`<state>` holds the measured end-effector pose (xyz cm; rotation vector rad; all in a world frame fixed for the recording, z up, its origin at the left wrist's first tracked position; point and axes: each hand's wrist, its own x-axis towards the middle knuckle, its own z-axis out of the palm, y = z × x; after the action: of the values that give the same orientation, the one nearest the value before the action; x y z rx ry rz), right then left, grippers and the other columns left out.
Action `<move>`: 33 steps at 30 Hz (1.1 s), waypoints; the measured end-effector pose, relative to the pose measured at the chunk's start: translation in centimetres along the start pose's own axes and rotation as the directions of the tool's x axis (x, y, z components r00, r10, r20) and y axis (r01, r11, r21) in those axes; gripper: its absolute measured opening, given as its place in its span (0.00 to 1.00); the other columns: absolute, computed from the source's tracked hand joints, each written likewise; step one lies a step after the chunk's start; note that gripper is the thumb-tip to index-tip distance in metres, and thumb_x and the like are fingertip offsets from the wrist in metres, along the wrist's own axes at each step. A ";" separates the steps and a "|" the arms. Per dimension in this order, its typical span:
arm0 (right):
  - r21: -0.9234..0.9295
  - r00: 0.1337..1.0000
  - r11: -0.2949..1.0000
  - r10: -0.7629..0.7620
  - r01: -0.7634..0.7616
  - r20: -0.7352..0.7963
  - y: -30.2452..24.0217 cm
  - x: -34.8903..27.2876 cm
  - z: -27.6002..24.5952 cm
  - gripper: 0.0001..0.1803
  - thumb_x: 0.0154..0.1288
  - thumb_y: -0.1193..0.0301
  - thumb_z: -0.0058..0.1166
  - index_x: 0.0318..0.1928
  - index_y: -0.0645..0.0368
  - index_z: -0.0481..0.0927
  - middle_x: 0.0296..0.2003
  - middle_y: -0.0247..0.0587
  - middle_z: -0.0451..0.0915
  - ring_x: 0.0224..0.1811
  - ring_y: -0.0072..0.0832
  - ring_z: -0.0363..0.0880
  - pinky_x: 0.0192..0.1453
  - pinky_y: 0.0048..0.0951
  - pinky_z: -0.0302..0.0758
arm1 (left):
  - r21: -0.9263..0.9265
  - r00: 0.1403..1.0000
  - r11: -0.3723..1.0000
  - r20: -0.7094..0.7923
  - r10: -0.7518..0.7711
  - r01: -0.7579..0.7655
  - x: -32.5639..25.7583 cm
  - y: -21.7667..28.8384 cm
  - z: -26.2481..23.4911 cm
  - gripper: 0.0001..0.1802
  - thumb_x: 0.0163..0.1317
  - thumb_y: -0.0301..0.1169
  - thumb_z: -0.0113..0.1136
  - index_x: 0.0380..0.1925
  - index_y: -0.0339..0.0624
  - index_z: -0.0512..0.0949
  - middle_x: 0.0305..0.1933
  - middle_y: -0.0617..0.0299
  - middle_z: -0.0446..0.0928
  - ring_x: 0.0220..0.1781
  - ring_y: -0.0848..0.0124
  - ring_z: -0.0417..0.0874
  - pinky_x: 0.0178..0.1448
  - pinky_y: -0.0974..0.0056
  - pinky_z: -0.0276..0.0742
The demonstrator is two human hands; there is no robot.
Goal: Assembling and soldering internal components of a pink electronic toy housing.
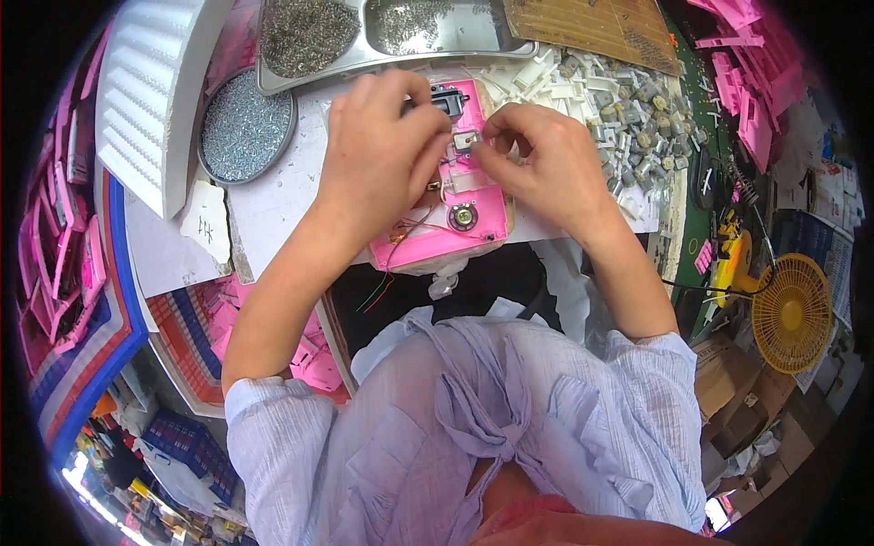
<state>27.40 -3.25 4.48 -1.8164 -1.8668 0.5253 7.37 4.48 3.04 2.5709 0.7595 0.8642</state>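
- Your left hand (378,136) is over the upper left of the pink shell (487,232), fingers bent and thumb close to them: a narrow grip, though you cannot tell from here whether it pinches anything.
- Your right hand (546,159) comes in from the other side, thumb and forefinger close together at the small silver part (466,140); whether they squeeze it or only touch it, you cannot tell.
- That silver part sits in the shell, between your two hands' fingertips.
- The shell lies before you at the table's near edge, open side up.
- In it, a black block (448,100) sits above the silver part and a round speaker (462,217) below.
- Thin wires (386,280) hang over the shell's lower left edge.
- Right of your right hand lies a heap of grey parts (648,123), with white parts (539,77) beside it.
- Left of your left hand stands a round dish (246,180) of silver screws (244,123).
- Beyond your hands is a metal tray (362,57) holding small metal pieces (308,35).
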 end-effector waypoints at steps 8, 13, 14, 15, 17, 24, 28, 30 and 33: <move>-0.211 1.000 0.978 0.007 -0.005 0.008 -1.0 0.6 0.7 0.15 0.59 0.60 0.66 0.31 0.60 0.84 0.25 0.45 0.84 0.29 0.44 0.85 0.35 0.43 0.80 | -0.164 0.986 0.983 -0.133 -0.104 0.082 -0.4 0.0 1.6 0.08 0.53 0.27 0.69 0.35 0.41 0.82 0.45 0.57 0.77 0.46 0.55 0.78 0.48 0.52 0.75; 0.136 0.993 0.984 0.112 -0.115 0.029 0.3 0.3 0.7 0.13 0.59 0.64 0.63 0.27 0.62 0.81 0.23 0.48 0.82 0.28 0.47 0.85 0.37 0.46 0.82 | -0.106 0.998 0.992 -0.011 0.063 -0.064 -0.2 -0.4 0.1 0.15 0.50 0.29 0.70 0.41 0.45 0.83 0.50 0.57 0.77 0.48 0.56 0.79 0.49 0.53 0.77; 0.140 0.991 0.981 0.128 -0.134 0.049 0.3 0.5 0.7 0.12 0.59 0.65 0.62 0.27 0.62 0.81 0.23 0.48 0.82 0.29 0.46 0.85 0.38 0.44 0.83 | -0.083 0.996 0.993 0.033 0.088 -0.085 -0.2 -0.4 -0.3 0.16 0.50 0.30 0.71 0.42 0.46 0.83 0.51 0.58 0.78 0.49 0.56 0.79 0.49 0.54 0.78; 0.144 0.987 0.977 0.146 -0.154 0.067 0.2 0.6 0.7 0.11 0.58 0.66 0.62 0.28 0.62 0.82 0.24 0.48 0.83 0.29 0.46 0.86 0.38 0.43 0.83 | -0.083 0.993 0.992 0.064 0.101 -0.096 -0.1 -0.4 -0.6 0.17 0.50 0.31 0.72 0.42 0.46 0.84 0.51 0.57 0.77 0.49 0.55 0.79 0.51 0.54 0.78; -0.018 0.995 0.996 0.087 -0.086 0.052 -0.2 0.7 1.0 0.09 0.58 0.68 0.61 0.29 0.62 0.82 0.25 0.49 0.83 0.30 0.45 0.86 0.38 0.42 0.84 | -0.082 0.984 0.990 0.130 0.124 -0.114 0.1 -0.7 -0.8 0.19 0.49 0.32 0.74 0.44 0.47 0.84 0.52 0.55 0.77 0.50 0.54 0.80 0.53 0.54 0.78; -0.728 0.943 0.613 -0.298 0.307 0.146 -3.3 -0.7 2.6 0.07 0.55 0.67 0.57 0.28 0.58 0.78 0.24 0.39 0.79 0.27 0.33 0.79 0.18 0.32 0.74 | -0.083 0.955 0.966 0.148 0.257 -0.247 1.1 -2.1 -1.2 0.16 0.48 0.34 0.74 0.38 0.45 0.82 0.53 0.55 0.79 0.51 0.53 0.82 0.49 0.52 0.80; -0.554 0.924 0.739 -0.312 0.383 0.222 -2.8 -1.1 1.3 0.10 0.54 0.67 0.58 0.33 0.61 0.83 0.25 0.41 0.80 0.27 0.37 0.78 0.31 0.33 0.81 | -0.142 0.942 0.967 0.233 0.241 -0.213 1.7 -2.5 -1.7 0.19 0.49 0.30 0.72 0.43 0.45 0.81 0.53 0.54 0.79 0.51 0.53 0.83 0.49 0.52 0.81; -0.391 0.952 0.878 -0.194 0.277 0.239 -1.8 -0.3 -1.1 0.11 0.57 0.67 0.59 0.36 0.61 0.85 0.28 0.45 0.82 0.30 0.41 0.82 0.38 0.37 0.82 | -0.127 0.911 0.950 0.272 0.310 -0.285 2.3 -2.6 -1.8 0.19 0.49 0.29 0.71 0.44 0.45 0.81 0.53 0.54 0.79 0.50 0.53 0.83 0.48 0.53 0.81; -0.183 0.981 0.976 0.139 -0.114 0.133 3.5 3.8 -8.3 0.15 0.63 0.63 0.60 0.44 0.58 0.87 0.37 0.53 0.86 0.41 0.44 0.87 0.46 0.42 0.82 | -0.092 0.874 0.936 0.338 0.350 -0.340 2.9 -2.8 -2.6 0.19 0.49 0.28 0.70 0.44 0.45 0.81 0.53 0.54 0.79 0.48 0.55 0.83 0.47 0.54 0.81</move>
<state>35.09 0.24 9.45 -2.0732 -1.9553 0.5678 6.60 8.76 5.10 2.7672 0.1818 0.4743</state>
